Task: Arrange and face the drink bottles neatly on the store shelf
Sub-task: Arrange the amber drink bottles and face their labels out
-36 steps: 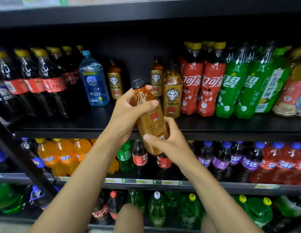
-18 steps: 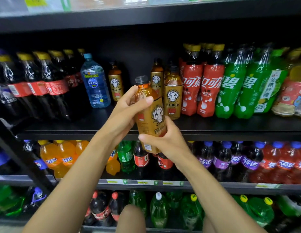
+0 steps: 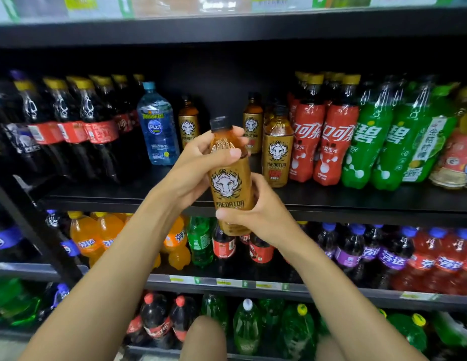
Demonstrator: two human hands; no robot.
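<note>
While you hold the Predator bottle (image 3: pixel 228 183) near upright in front of the middle shelf (image 3: pixel 370 201) edge, its tiger label faces you. Your left hand (image 3: pixel 198 165) has fingers (image 3: pixel 233 132) curled round the shoulder under the black cap, and your right hand (image 3: pixel 261 212) wraps the lower body. Shelved Predator bottle (image 3: pixel 276 152) stands at 2 o'clock, blue water bottle (image 3: pixel 158 126) at 10 o'clock.

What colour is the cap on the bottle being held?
Black cap, seen in the head view.

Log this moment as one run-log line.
left hand: grips Predator bottle at shoulder | right hand: grips its base | label: tiger faces camera | bottle: near upright, held in front of shelf
</note>
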